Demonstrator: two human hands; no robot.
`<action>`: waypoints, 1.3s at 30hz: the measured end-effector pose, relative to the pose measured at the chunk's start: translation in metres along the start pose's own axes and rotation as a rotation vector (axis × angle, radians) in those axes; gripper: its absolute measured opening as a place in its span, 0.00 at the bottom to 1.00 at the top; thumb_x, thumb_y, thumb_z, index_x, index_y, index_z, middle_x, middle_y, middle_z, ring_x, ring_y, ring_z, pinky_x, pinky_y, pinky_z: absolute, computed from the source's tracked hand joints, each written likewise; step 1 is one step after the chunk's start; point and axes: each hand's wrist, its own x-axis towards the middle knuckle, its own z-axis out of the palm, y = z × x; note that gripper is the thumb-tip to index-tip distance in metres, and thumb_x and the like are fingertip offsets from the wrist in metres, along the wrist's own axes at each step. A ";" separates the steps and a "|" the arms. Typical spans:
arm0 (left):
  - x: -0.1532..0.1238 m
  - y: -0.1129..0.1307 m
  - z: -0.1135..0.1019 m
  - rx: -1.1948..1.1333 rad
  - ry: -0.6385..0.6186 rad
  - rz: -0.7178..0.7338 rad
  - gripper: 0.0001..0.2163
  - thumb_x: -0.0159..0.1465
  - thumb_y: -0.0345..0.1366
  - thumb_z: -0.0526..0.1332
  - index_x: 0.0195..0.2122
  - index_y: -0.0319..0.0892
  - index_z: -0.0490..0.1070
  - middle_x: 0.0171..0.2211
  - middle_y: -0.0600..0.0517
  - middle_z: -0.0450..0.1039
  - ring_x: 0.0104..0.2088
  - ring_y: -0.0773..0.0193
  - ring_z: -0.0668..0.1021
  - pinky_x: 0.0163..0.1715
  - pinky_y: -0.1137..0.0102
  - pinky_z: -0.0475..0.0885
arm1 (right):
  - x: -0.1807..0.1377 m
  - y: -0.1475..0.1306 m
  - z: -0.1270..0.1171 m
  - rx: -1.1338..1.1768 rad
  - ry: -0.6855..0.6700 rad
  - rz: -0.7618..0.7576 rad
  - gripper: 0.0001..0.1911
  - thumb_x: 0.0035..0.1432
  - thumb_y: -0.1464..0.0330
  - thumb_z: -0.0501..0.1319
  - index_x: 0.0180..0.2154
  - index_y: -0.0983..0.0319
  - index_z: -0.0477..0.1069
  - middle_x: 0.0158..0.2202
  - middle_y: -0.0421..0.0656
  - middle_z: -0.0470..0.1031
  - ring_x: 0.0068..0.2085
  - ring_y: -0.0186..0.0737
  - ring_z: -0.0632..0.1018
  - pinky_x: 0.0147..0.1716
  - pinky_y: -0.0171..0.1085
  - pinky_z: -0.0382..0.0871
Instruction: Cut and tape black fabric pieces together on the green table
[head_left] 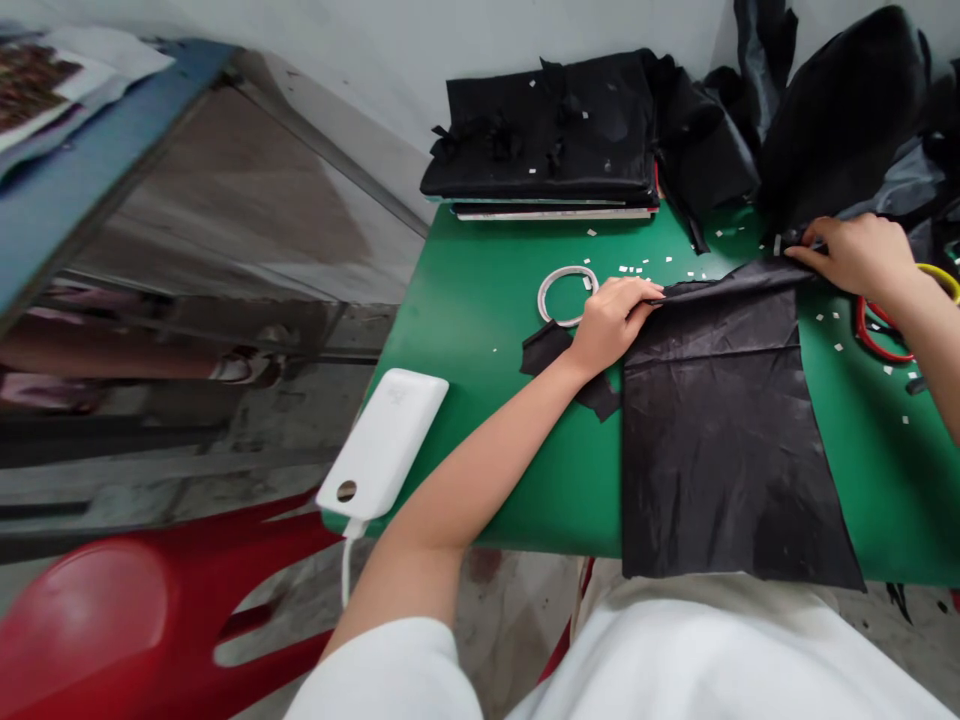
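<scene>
Left hand: the left hand (611,325) lies on the near-left end of the folded top edge of the black fabric sheet (720,430). Its fingers are stretched along the fold and press down. The thumb is hidden under the palm, so I cannot tell whether it pinches the cloth or only rests on it.
Right hand: the right hand (851,255) is at the other end of the same fold, toward the desk's right edge, with fingertips closed together on the sheet's corner.
Hands apart: the two hands are well apart, one at each end of the fold.
Fabric sheet: it is spread flat on the green desk (480,300), its top strip folded over and its lower edge hanging past the near edge of the desk.
Beside the left hand: a white ring (541,298) lies just beyond the knuckles, and a black scrap (541,350) sits partly under the wrist.
Beside the right hand: a red ring (870,340) and a yellow ring (943,275) lie by the wrist.
Far edge: a stack of black fabric (547,130) sits there, with a loose heap of black cloth (840,110) at the far right corner.
Near-left corner: a white power bank (384,440) overhangs the edge, its cable (346,570) dropping down.
Desk surface: small white bits (835,347) are scattered about.
Floor side: a red stool (90,620) stands off the desk's left edge.
</scene>
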 end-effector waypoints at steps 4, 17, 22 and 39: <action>0.000 0.001 0.000 0.058 -0.045 0.043 0.07 0.70 0.34 0.58 0.39 0.41 0.75 0.40 0.47 0.82 0.44 0.62 0.83 0.47 0.65 0.74 | -0.023 -0.012 -0.011 -0.063 0.171 -0.113 0.20 0.66 0.59 0.59 0.48 0.70 0.75 0.45 0.65 0.78 0.49 0.58 0.76 0.44 0.49 0.60; 0.006 0.029 -0.008 0.216 -0.143 0.319 0.09 0.71 0.32 0.56 0.38 0.46 0.75 0.37 0.54 0.82 0.45 0.64 0.81 0.47 0.64 0.71 | -0.083 -0.083 0.024 0.224 0.431 -0.609 0.13 0.68 0.73 0.57 0.47 0.55 0.78 0.48 0.41 0.83 0.52 0.46 0.81 0.50 0.46 0.71; 0.027 0.045 -0.041 0.323 -0.358 0.150 0.10 0.63 0.45 0.65 0.35 0.44 0.74 0.30 0.51 0.79 0.42 0.54 0.79 0.48 0.57 0.69 | -0.085 -0.080 0.038 0.217 0.478 -0.574 0.14 0.69 0.72 0.55 0.42 0.54 0.79 0.44 0.38 0.84 0.49 0.41 0.83 0.46 0.43 0.72; 0.001 0.090 -0.013 -1.207 -0.360 -1.233 0.19 0.68 0.52 0.59 0.42 0.37 0.72 0.46 0.38 0.81 0.35 0.61 0.85 0.35 0.69 0.77 | -0.091 -0.079 0.035 0.203 0.556 -0.688 0.14 0.68 0.74 0.57 0.45 0.54 0.78 0.44 0.36 0.84 0.48 0.39 0.83 0.45 0.40 0.72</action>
